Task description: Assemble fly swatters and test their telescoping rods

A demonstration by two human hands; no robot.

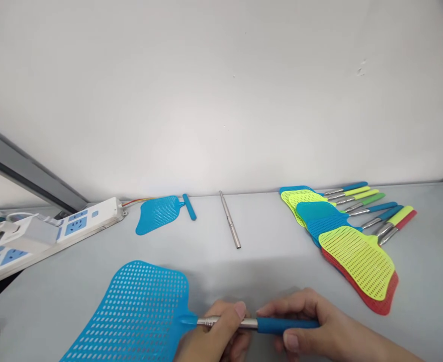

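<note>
A blue fly swatter (146, 306) with a perforated head lies across the front of the table, held in both hands. My left hand (221, 332) is closed around its metal rod, close to the head. My right hand (312, 322) grips the blue handle (277, 325), with thumb and fingers on either side. Farther back lie a loose blue swatter head (159, 213), a separate blue handle sleeve (189, 207) beside its neck, and a bare metal telescopic rod (231, 221).
At the right lies an overlapping pile of swatters (357, 256) in blue, yellow, green and red, handles pointing right. A white power strip (93, 218) with plugged-in adapters runs along the left edge. The pale wall (221, 100) rises behind the grey table (259, 271).
</note>
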